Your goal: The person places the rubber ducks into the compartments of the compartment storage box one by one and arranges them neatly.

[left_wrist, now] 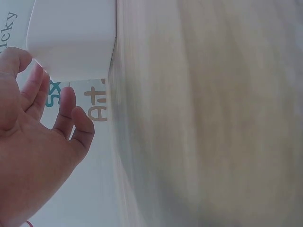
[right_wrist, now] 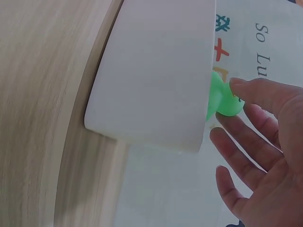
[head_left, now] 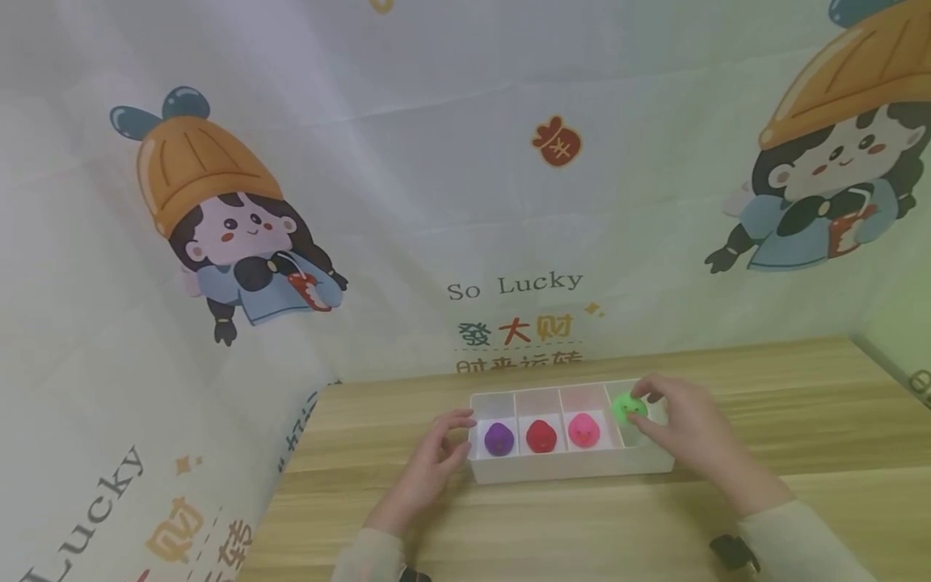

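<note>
A white box (head_left: 575, 466) with a row of compartments stands on the table. Its compartments hold a purple toy duck (head_left: 499, 439), a red toy duck (head_left: 541, 436) and a pink toy duck (head_left: 584, 430). At the rightmost compartment, my right hand (head_left: 680, 416) pinches a green toy duck (head_left: 629, 408) between thumb and fingers. The right wrist view has the green duck (right_wrist: 228, 100) partly above the box rim, its lower part hidden by the wall. My left hand (head_left: 435, 454) touches the box's left end with loosely bent fingers; in the left wrist view, fingertips meet the box edge (left_wrist: 75, 42).
The wooden table (head_left: 582, 525) extends on both sides of the box and in front of it. Behind it hangs a pale printed cloth (head_left: 436, 162) with cartoon figures and lettering, which also covers the left side.
</note>
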A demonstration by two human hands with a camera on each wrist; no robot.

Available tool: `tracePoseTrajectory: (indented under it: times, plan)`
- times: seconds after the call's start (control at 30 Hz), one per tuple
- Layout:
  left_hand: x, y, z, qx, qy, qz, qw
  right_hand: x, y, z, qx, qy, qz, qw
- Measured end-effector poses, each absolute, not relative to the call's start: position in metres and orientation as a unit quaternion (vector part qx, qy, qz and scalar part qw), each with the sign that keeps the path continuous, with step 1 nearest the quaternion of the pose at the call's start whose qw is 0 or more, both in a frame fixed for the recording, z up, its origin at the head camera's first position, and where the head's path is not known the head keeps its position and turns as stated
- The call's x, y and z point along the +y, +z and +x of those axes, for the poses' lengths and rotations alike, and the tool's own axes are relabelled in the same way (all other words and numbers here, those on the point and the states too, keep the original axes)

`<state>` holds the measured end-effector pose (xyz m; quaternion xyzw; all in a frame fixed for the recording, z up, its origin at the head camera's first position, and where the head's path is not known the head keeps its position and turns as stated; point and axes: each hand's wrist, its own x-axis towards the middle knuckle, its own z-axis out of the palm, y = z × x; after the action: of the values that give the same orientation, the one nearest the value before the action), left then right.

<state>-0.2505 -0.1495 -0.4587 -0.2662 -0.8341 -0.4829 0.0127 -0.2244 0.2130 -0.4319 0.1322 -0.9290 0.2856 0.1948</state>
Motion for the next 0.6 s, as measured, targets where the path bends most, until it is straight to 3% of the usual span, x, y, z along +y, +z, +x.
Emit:
tracePoseTrajectory:
  times: [0.23, 0.6]
  plan:
    - [-0.1464, -0.4468, -0.2438, -0.832, -0.484, -0.271, 0.01, 0.2215, -0.4337, -0.2283, -0.934, 0.257, 0.142, 0.202]
    - [-0.1464, -0.4487, -0.2442, -0.833, -0.484, -0.267, 0.009, 0.2233, -0.4378, -0.2333, -0.94, 0.254, 0.167, 0.155]
